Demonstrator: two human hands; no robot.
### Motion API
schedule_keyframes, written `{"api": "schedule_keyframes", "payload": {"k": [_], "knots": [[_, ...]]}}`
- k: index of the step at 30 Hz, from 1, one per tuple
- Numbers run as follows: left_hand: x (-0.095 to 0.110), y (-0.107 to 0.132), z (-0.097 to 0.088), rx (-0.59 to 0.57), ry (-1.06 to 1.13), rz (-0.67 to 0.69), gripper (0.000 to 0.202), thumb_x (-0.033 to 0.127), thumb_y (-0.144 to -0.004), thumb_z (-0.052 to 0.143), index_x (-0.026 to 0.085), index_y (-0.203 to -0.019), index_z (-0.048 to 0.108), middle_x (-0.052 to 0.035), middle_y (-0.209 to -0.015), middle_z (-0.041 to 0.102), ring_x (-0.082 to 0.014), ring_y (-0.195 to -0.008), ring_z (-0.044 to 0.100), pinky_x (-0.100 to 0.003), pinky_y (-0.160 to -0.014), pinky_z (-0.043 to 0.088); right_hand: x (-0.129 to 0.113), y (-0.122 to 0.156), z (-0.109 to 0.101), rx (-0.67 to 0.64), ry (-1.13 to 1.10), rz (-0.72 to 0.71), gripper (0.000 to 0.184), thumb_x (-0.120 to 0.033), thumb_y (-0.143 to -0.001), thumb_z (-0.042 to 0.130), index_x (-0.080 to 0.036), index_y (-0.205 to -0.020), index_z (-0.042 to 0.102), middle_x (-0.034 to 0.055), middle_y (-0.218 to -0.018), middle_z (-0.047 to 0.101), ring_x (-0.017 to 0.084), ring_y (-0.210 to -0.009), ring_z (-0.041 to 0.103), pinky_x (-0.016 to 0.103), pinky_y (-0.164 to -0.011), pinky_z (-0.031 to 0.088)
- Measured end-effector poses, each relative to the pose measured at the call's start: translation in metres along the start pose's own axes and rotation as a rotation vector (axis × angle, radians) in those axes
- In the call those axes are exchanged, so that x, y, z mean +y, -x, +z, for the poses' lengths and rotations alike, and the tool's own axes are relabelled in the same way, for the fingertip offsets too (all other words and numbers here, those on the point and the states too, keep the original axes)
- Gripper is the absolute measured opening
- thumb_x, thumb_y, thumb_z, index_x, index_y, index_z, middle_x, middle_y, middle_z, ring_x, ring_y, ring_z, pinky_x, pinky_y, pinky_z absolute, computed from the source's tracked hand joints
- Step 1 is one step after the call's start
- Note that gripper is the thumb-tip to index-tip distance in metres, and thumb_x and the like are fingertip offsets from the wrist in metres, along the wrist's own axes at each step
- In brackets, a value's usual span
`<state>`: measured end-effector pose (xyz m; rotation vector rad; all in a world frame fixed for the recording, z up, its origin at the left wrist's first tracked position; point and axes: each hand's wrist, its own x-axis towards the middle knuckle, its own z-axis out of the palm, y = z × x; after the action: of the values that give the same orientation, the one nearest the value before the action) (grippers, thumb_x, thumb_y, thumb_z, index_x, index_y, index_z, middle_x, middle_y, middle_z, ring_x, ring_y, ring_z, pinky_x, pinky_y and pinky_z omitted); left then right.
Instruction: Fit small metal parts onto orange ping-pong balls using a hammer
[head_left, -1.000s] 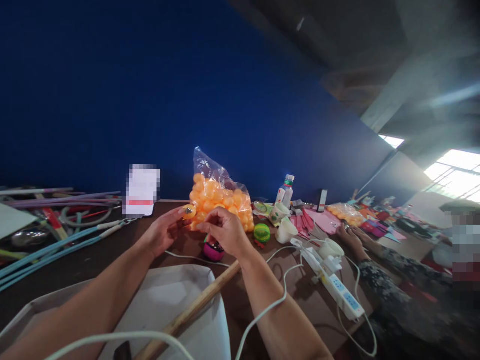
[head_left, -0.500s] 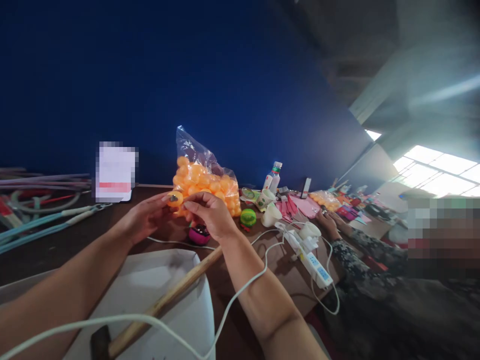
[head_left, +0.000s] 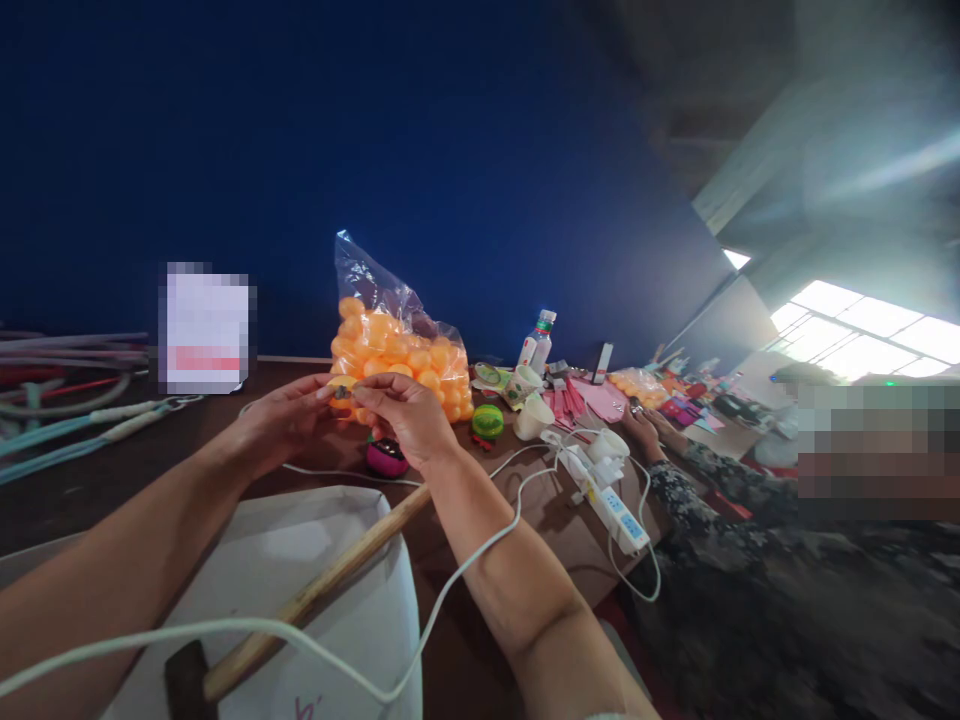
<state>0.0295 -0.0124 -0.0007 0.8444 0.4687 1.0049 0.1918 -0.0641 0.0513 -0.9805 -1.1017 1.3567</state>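
At the brown bench [head_left: 559,530], clock centred on the orange ball [head_left: 344,381], twelve toward the blue wall [head_left: 337,120]. Left hand [head_left: 285,412] sits at eight o'clock, fingers narrowed, pinching the ball by its side. Right hand [head_left: 401,402] sits at three o'clock, thumb and fingertips drawn close together at the ball's near face, where a small dark piece [head_left: 341,393] shows; cannot tell whether they grip that piece or merely touch it. Ball is thus between the two sets of fingertips, in front of a bag of orange balls [head_left: 401,352] at two o'clock. Magenta bowl [head_left: 385,459], dark glinting contents, lies at five o'clock, below the right hand. Green striped ball [head_left: 487,421] lies farther out, past three o'clock, apart from both hands.

Judgement: step in hand looks like close fingertip work on the piece at the ball's surface. Next move seems to call for a steady left pinch and light right-hand pressure; smooth and round, the ball could turn.
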Motion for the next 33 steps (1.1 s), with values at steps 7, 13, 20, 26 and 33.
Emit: {"api": "schedule_keyframes", "payload": {"k": [7, 13, 20, 26, 33], "knots": [[0.0019, 0.0026, 0.0047, -0.050, -0.033, 0.004, 0.032, 0.023, -0.075, 0.075, 0.012, -0.104, 0.068, -0.0107, -0.095, 0.074, -0.0207, -0.079, 0.070, -0.030, -0.072, 0.057, -0.0017, -0.0008, 0.0007, 0.052, -0.042, 0.021, 0.035, -0.034, -0.055, 0.083, -0.016, -0.080, 0.066, -0.0042, -0.063, 0.061, 0.003, -0.046, 0.046, 0.015, -0.040, 0.037], [-0.0007, 0.0005, 0.0027, -0.062, -0.057, -0.012, 0.038, 0.028, -0.073, 0.077, 0.011, -0.106, 0.067, -0.0121, -0.095, 0.074, -0.0208, -0.078, 0.070, -0.031, -0.073, 0.057, -0.0011, -0.0010, 0.0005, 0.044, -0.047, 0.037, 0.037, -0.035, -0.054, 0.084, -0.015, -0.080, 0.066, -0.0033, -0.065, 0.063, 0.003, -0.047, 0.046, 0.015, -0.040, 0.037], [0.0003, 0.0012, 0.0058, -0.051, -0.061, -0.024, 0.039, 0.029, -0.072, 0.078, 0.011, -0.105, 0.067, -0.0120, -0.093, 0.075, -0.0217, -0.080, 0.070, -0.031, -0.073, 0.057, -0.0036, 0.0004, 0.0015, 0.058, -0.047, 0.075, 0.034, -0.034, -0.053, 0.084, -0.015, -0.076, 0.067, -0.0050, -0.059, 0.060, 0.003, -0.046, 0.045, 0.016, -0.042, 0.039], [0.0005, 0.0020, 0.0067, -0.045, -0.080, -0.017, 0.040, 0.031, -0.071, 0.079, 0.010, -0.104, 0.068, -0.0122, -0.091, 0.075, -0.0221, -0.078, 0.070, -0.030, -0.070, 0.056, -0.0035, 0.0003, 0.0006, 0.049, -0.048, 0.106, 0.030, -0.033, -0.057, 0.082, -0.016, -0.076, 0.066, -0.0054, -0.057, 0.058, 0.004, -0.046, 0.044, 0.016, -0.042, 0.038], [0.0018, 0.0031, 0.0098, -0.049, -0.075, -0.013, 0.038, 0.031, -0.069, 0.080, 0.011, -0.098, 0.070, -0.0118, -0.091, 0.075, -0.0217, -0.077, 0.069, -0.030, -0.069, 0.056, -0.0032, -0.0005, 0.0003, 0.046, -0.051, 0.117, 0.029, -0.031, -0.058, 0.082, -0.015, -0.075, 0.066, -0.0053, -0.058, 0.059, 0.004, -0.046, 0.045, 0.017, -0.043, 0.039]]}}
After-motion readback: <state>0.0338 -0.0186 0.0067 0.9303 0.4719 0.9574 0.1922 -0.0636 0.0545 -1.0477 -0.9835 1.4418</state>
